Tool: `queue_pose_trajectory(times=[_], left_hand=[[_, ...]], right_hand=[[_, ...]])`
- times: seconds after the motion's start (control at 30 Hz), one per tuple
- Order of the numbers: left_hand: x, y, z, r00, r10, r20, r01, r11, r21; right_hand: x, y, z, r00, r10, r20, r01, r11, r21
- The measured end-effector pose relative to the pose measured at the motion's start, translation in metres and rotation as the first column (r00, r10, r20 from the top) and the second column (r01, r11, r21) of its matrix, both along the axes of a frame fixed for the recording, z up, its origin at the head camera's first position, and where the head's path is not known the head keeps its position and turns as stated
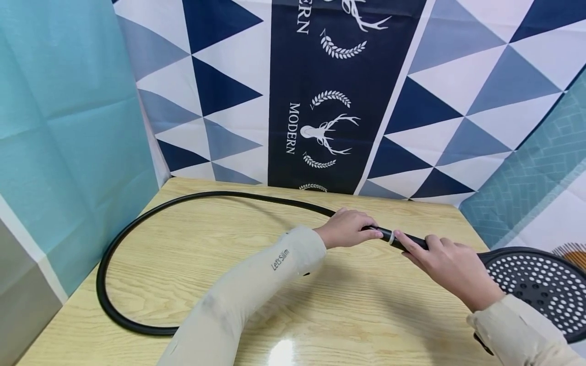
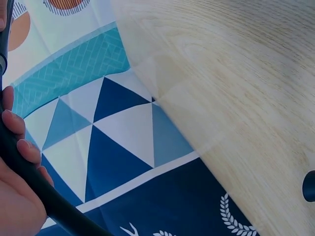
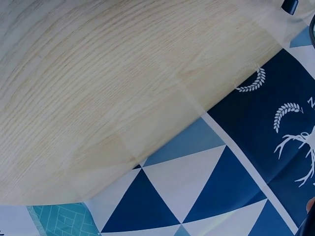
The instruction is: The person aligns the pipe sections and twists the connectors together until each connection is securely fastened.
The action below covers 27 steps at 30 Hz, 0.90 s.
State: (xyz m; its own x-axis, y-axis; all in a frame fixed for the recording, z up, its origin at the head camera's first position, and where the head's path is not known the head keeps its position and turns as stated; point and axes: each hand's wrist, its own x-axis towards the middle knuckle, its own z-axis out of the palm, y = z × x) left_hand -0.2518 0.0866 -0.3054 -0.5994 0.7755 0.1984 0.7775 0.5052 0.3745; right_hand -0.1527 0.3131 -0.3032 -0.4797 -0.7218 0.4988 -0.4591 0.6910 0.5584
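Gripping hose in left fingers and handle in right fingers, could lose alignment at pale ring from drag of the hose's wide loop.

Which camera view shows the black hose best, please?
The head view: the hose shows as a wide loop on the table, partly behind a sleeve. The left wrist view shows mainly a piece in the left hand. In the right wrist view, only unclear dark bits at the edges might be hose.
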Motion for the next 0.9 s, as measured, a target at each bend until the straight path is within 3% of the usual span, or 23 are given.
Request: queue_pose_trajectory(times=[0.9], left_hand=[[-0.0042,-0.0057,0.0046,0.998,-0.05,-0.03,0.052,0.998,0.048]], right_hand=[[-0.0043,-0.003,-0.0046,1.0,0.012,-0.013,-0.013,1.0,-0.029]])
